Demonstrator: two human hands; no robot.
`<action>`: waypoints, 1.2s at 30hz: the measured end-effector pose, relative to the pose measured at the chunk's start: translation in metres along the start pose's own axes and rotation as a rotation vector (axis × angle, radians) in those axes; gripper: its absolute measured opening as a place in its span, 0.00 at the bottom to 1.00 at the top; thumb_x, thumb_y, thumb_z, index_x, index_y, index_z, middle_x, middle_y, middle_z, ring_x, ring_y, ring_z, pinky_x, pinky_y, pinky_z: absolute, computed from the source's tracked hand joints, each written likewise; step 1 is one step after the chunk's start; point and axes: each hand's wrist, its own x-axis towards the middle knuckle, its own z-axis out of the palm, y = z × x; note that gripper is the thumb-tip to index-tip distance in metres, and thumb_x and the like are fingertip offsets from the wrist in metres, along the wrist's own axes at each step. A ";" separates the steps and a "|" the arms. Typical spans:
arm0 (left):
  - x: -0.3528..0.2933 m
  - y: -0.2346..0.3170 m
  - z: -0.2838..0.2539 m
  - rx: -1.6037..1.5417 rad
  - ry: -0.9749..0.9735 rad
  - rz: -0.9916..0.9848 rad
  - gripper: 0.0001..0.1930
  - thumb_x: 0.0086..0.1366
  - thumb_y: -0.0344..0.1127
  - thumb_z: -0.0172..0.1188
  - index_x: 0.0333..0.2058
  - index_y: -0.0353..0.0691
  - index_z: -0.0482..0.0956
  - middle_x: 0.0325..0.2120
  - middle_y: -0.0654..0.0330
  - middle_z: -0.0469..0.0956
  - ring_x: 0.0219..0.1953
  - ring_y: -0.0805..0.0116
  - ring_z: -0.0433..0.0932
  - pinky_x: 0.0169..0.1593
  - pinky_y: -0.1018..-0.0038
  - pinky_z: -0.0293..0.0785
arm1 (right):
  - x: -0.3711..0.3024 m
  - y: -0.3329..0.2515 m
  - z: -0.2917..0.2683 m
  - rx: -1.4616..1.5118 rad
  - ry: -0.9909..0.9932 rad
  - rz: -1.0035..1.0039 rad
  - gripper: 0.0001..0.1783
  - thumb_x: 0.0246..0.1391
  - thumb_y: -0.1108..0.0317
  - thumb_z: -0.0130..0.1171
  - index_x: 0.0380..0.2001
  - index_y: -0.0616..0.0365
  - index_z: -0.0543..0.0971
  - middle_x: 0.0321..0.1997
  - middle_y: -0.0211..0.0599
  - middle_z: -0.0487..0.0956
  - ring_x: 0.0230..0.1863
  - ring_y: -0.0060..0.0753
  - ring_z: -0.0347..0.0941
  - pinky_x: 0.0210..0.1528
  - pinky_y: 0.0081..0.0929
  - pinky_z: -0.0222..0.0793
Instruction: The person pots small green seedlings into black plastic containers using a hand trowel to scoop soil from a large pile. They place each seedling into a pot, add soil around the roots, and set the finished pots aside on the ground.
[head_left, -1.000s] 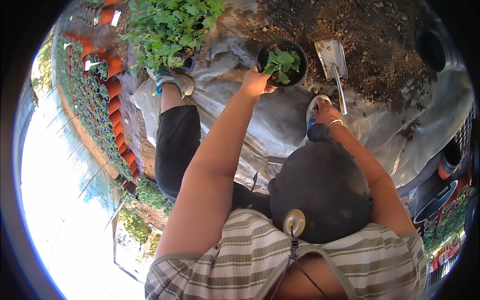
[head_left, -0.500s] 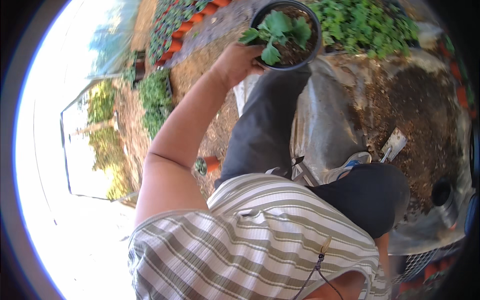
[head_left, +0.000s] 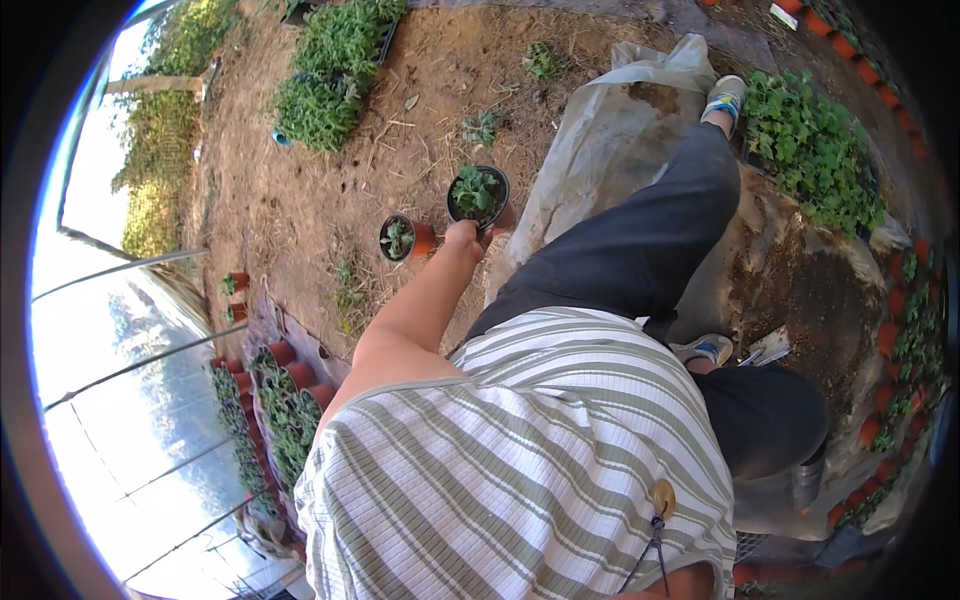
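Note:
My left hand (head_left: 466,238) grips the near rim of a round plant pot (head_left: 505,215), dark inside, its outer side orange-brown. A small green leafy plant (head_left: 474,190) grows in the soil in it. The pot is low over the bare ground to my left; I cannot tell whether its base touches. Just left of it stands a second, smaller orange pot (head_left: 424,238) with a grey-green seedling (head_left: 397,238). My left arm is stretched out, and the fingers are partly hidden behind the rim. My right hand is out of view.
Plastic sheeting (head_left: 590,150) lies beside my leg, with dark soil (head_left: 815,290) and a trowel (head_left: 768,346) on the right. Leafy seedling trays (head_left: 810,145) stand at the far right, others (head_left: 325,100) at the far left. Rows of orange pots (head_left: 885,340) line the right edge.
My left hand has carried the pot left, away from above my knee and down beside the small orange pot. The view has turned toward the left.

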 end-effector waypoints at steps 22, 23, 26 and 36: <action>0.197 0.100 -0.079 -0.746 0.194 0.118 0.12 0.70 0.30 0.40 0.47 0.31 0.68 0.35 0.50 0.77 0.31 0.59 0.80 0.32 0.69 0.81 | 0.184 -0.110 0.136 -0.442 -0.115 -0.100 0.14 0.49 0.62 0.58 0.39 0.55 0.80 0.44 0.45 0.79 0.45 0.50 0.76 0.46 0.42 0.72; 0.196 0.103 -0.068 -0.728 0.188 0.129 0.14 0.72 0.32 0.39 0.49 0.31 0.68 0.38 0.49 0.77 0.36 0.59 0.80 0.36 0.67 0.82 | 0.179 -0.110 0.128 -0.425 -0.087 -0.117 0.14 0.49 0.62 0.58 0.39 0.55 0.80 0.44 0.45 0.79 0.45 0.50 0.76 0.46 0.42 0.72; 0.152 0.054 -0.004 -0.663 -0.038 0.104 0.21 0.71 0.34 0.34 0.60 0.35 0.59 0.58 0.52 0.65 0.56 0.55 0.70 0.57 0.60 0.68 | 0.107 -0.059 0.065 -0.454 0.001 -0.102 0.14 0.49 0.62 0.58 0.39 0.55 0.81 0.44 0.44 0.80 0.45 0.50 0.77 0.47 0.42 0.72; 0.045 -0.023 0.081 0.295 -0.425 0.040 0.17 0.66 0.35 0.50 0.53 0.43 0.69 0.44 0.60 0.74 0.42 0.64 0.72 0.49 0.68 0.72 | -0.372 0.085 -0.058 -0.580 -0.409 1.213 0.14 0.49 0.63 0.58 0.39 0.55 0.81 0.45 0.44 0.80 0.45 0.49 0.77 0.47 0.41 0.72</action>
